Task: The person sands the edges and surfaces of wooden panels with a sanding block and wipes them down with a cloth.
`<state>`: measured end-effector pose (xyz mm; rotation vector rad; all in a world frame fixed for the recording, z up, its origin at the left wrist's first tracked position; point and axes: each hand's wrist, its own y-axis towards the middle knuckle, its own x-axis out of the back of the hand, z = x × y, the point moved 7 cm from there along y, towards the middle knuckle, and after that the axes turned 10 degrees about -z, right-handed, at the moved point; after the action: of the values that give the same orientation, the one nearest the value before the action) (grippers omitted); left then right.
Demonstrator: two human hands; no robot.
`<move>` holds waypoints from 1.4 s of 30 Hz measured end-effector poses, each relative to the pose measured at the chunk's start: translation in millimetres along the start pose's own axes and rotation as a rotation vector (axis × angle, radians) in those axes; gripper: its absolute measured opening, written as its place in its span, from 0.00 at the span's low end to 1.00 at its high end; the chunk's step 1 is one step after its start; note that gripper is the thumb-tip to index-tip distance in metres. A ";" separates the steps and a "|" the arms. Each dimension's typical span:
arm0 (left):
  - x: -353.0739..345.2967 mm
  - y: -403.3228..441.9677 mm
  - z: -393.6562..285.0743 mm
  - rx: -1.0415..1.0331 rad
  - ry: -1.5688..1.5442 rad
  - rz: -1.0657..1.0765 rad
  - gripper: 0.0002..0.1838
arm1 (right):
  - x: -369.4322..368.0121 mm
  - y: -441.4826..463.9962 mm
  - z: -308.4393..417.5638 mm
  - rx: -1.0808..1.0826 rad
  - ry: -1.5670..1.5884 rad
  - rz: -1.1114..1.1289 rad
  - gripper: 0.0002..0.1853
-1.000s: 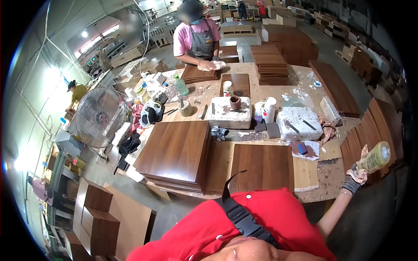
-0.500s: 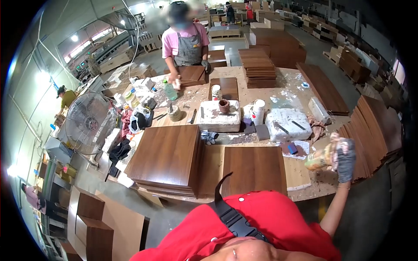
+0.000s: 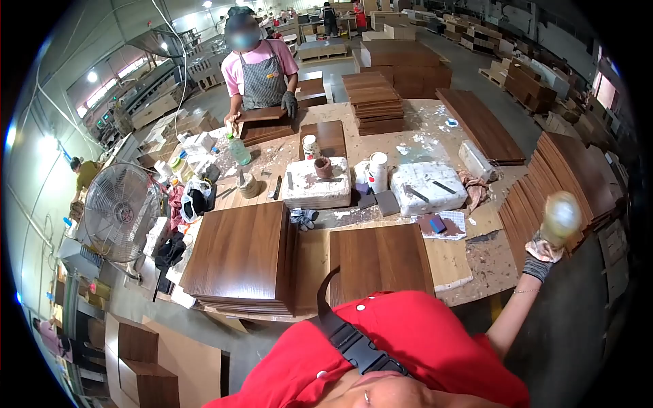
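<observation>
My right hand [image 3: 542, 256], in a grey glove, is raised off the right side of the table. It is closed round a cloudy, yellowish bottle [image 3: 562, 216], tilted and a little blurred. A pinkish rag [image 3: 546, 246] is bunched against the bottle in the same grip. Behind the bottle fans a leaning stack of brown boards [image 3: 537, 194]. One wood-grain panel [image 3: 381, 262] lies flat on the table in front of my body. To its left rises a neat pile of panels [image 3: 238, 251]. My left hand is out of view.
Across the table [image 3: 415, 112] a co-worker [image 3: 262, 75] in a checked apron handles a board [image 3: 269, 126]. White blocks [image 3: 316, 194] with tools and a brown cup [image 3: 322, 166] stand mid-table. A blue sanding block [image 3: 437, 224] lies right of the panel. A fan [image 3: 122, 212] stands left.
My right hand has swung outward from over the table's right edge, with the bottle now tipped upward. The view has shifted slightly. The co-worker's board has lifted at one side.
</observation>
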<state>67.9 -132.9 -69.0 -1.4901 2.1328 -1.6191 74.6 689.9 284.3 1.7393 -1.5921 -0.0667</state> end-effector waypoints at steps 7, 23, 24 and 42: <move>-1.7 13.2 -41.1 -0.096 -0.020 0.003 0.27 | -21.0 -20.2 37.1 -0.023 -0.068 0.065 0.16; -6.1 -24.9 77.2 0.222 0.141 0.224 0.28 | -56.9 -46.7 76.1 -0.654 1.583 0.313 0.20; -8.3 -29.3 92.5 0.292 0.163 0.278 0.29 | -48.7 -36.1 76.6 -0.732 1.696 0.379 0.21; -7.2 -72.1 -195.7 -0.370 -0.062 -0.099 0.23 | 342.6 -69.7 445.4 0.706 1.213 0.365 0.22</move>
<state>6.5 10.8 69.3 -1.7411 2.4586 -1.2297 -20.0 169.7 81.4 1.3653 -0.9477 1.5657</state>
